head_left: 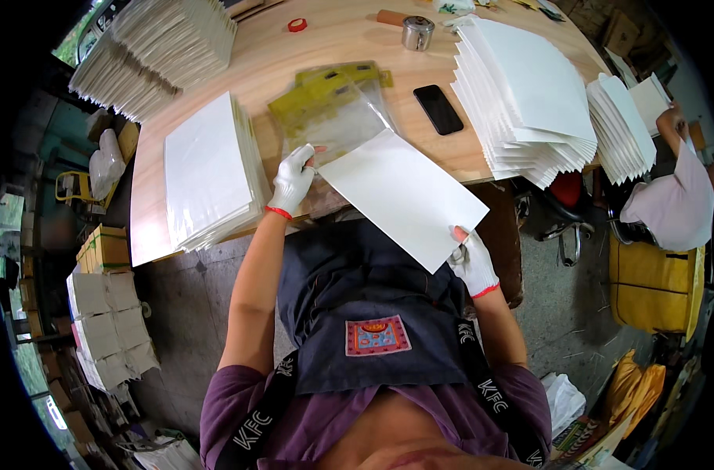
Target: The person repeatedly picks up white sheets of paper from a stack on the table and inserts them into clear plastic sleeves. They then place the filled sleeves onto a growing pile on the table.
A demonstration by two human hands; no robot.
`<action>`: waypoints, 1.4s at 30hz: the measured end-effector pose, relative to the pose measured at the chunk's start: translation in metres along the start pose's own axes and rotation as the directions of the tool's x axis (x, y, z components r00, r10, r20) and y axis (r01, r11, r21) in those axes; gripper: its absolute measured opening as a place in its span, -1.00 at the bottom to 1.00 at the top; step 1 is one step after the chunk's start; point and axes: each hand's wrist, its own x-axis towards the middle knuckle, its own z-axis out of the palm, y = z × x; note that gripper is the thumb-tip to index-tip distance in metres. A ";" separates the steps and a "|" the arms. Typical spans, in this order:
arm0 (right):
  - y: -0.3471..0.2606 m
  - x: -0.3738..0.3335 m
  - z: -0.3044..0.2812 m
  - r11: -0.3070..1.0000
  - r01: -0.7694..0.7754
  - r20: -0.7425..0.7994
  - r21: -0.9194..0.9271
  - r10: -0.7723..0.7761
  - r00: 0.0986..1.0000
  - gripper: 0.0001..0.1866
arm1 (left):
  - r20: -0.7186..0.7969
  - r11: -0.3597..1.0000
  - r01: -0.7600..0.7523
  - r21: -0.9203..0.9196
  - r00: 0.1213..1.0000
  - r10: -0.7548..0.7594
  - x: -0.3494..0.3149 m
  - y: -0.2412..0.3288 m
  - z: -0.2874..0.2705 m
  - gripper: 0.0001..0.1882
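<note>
A white sheet of card or paper (408,196) slants over the table's front edge. My right hand (473,262), in a white glove with bare fingertips, grips its lower right corner, thumb on top. My left hand (296,182), gloved the same way, has its thumb and fingers closed at the mouth of a clear plastic bag (345,125), beside the sheet's left corner. The sheet's far corner overlaps the bag; whether it lies inside or on top, I cannot tell. Yellow-green printed bands mark the far end of the stacked bags.
A stack of bagged white sheets (208,168) lies left, with taller piles (169,47) behind. Fanned white sheets (525,90) stand right, near a black phone (438,110). Farther back are a metal cup (417,34) and a red tape ring (297,25). Another person (674,196) sits far right.
</note>
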 end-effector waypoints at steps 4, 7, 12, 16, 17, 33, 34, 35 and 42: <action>0.010 -0.002 0.008 1.000 0.012 -0.001 -0.005 -0.012 1.000 -0.75 | 0.040 0.997 0.022 0.079 0.999 -0.025 -0.005 0.021 0.002 -0.61; 0.019 -0.015 0.037 1.000 0.029 -0.078 -0.004 -0.029 0.997 -0.71 | -0.184 0.982 -0.148 0.115 0.968 0.168 -0.020 0.022 0.019 -0.57; 0.015 -0.033 0.044 1.000 0.018 -0.024 0.017 -0.017 1.000 -0.71 | -0.072 0.126 0.018 -0.992 0.734 -0.675 -0.038 0.068 0.076 -0.47; 0.002 -0.051 0.054 0.999 -0.005 0.031 -0.052 0.007 0.999 -0.70 | 0.508 -0.700 0.186 -0.690 0.813 -0.284 -0.044 0.029 0.130 -0.47; 0.001 -0.052 0.054 0.997 0.010 0.050 -0.078 -0.006 0.999 -0.69 | 0.524 -0.677 0.228 -0.700 0.808 -0.269 -0.046 0.036 0.133 -0.49; 0.089 0.047 0.081 0.971 -0.203 0.381 0.124 0.143 0.914 -0.59 | 0.556 -0.198 0.573 -0.795 0.559 -0.615 -0.139 0.038 0.137 -0.77; 0.087 0.048 0.081 0.978 0.044 0.434 -0.202 0.049 0.900 -0.63 | 0.687 -0.286 0.634 -0.719 0.582 -0.435 -0.146 0.032 0.122 -0.76; 0.082 0.046 0.082 0.825 0.300 0.514 -0.479 -0.014 0.858 -0.66 | 0.626 -0.235 0.627 -0.743 0.526 -0.575 -0.146 0.048 0.107 -0.75; 0.093 0.059 0.126 -0.375 0.750 0.788 -0.545 0.076 0.611 -0.81 | 0.455 0.052 0.619 -0.783 0.628 -0.631 -0.167 0.008 0.061 -0.74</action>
